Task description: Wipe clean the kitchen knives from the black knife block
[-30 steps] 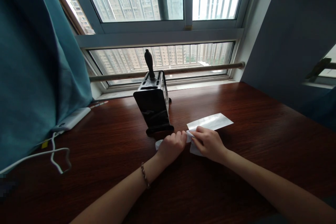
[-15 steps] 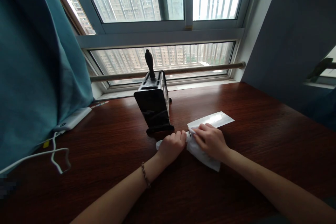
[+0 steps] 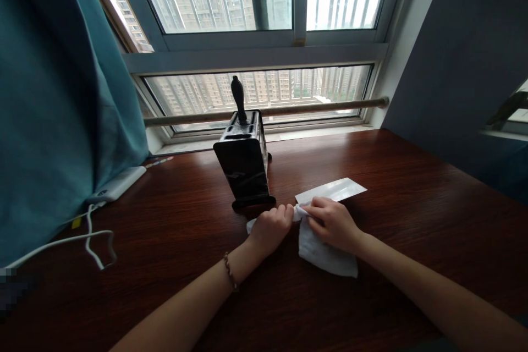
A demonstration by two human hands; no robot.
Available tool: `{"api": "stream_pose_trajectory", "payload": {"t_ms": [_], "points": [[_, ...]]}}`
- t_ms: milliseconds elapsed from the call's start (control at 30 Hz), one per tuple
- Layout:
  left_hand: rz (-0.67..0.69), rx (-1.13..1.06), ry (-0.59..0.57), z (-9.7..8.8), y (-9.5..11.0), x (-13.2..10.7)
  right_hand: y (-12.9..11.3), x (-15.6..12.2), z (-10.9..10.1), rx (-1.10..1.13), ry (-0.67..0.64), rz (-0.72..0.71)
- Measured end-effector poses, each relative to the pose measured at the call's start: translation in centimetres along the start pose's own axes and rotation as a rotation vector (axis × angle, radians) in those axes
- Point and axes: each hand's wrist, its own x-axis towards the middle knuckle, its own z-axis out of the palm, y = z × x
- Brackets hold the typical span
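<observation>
My left hand (image 3: 271, 226) is wrapped round the white handle of a cleaver, whose butt shows at the hand's left. The broad, shiny cleaver blade (image 3: 340, 189) points to the right, low over the table. My right hand (image 3: 333, 223) pinches a white cloth (image 3: 325, 257) against the cleaver where handle and blade meet. Most of the cloth hangs down below the right fingers toward me. Just beyond my left hand stands a black knife block (image 3: 243, 170). One dark-handled tool (image 3: 238, 98) sticks up from its slotted top.
Dark reddish-brown wood makes up the table (image 3: 185, 247). At the left, a white power strip (image 3: 117, 184) with a white cable (image 3: 94, 250) lies beside a blue curtain (image 3: 45, 99). A horizontal rail (image 3: 322, 105) runs along the window behind the table.
The cloth's loose end has swung right and spread out more. My right hand has shifted slightly; the left keeps its grip on the handle. The view has moved a little.
</observation>
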Motion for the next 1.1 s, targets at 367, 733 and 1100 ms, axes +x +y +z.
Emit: {"api": "stream_pose_trajectory", "payload": {"t_ms": [367, 733, 1100], "points": [[0.019, 0.009, -0.008, 0.2, -0.1, 0.0, 0.0, 0.1, -0.9, 0.078, 0.202, 0.070], [0.031, 0.035, 0.019, 0.2, 0.1, -0.1, 0.2, 0.0, -1.3, -0.564, 0.007, 0.169], [0.044, 0.046, 0.039, 0.4, -0.1, -0.2, -0.2, 0.2, -1.9, -0.295, 0.001, -0.003]]}}
